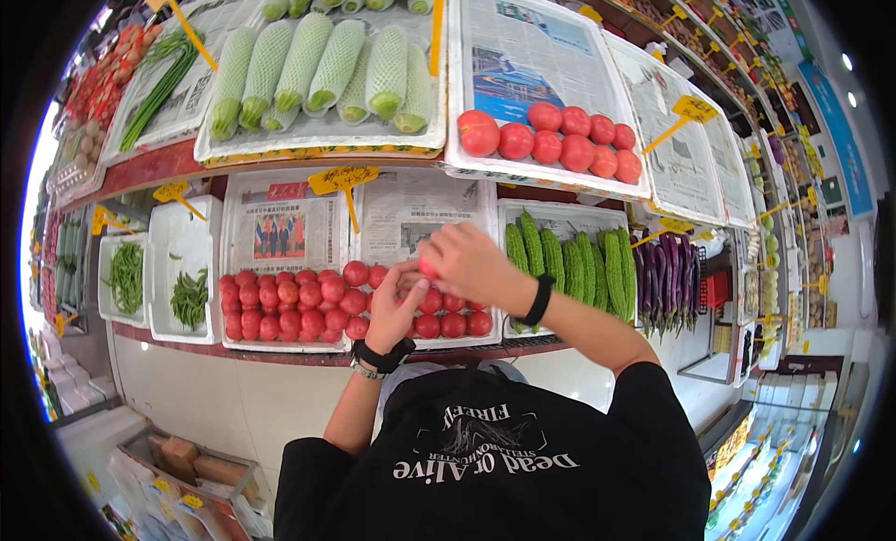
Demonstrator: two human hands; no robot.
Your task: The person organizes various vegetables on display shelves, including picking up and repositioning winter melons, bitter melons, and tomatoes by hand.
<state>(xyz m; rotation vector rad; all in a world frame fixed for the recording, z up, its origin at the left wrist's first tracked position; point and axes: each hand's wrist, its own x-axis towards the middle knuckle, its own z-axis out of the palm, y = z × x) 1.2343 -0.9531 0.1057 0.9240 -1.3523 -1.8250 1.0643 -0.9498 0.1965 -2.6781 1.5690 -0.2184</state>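
My left hand (395,303) and my right hand (465,264) meet above the lower tray of red tomatoes. A red tomato (426,268) shows between them, partly hidden by the fingers; my right hand's fingers curl over it and the left fingers touch it from the other side. Beneath and around my hands, rows of tomatoes (453,324) lie in white foam boxes lined with newspaper. More rows of tomatoes (289,293) fill the near half of the box to the left.
Bitter melons (576,261) lie in a box to the right, with purple eggplants (668,278) beyond. Green peppers (190,299) are at the left. The upper shelf holds net-wrapped gourds (306,61) and larger tomatoes (577,152). A yellow price tag (343,180) stands up behind my hands.
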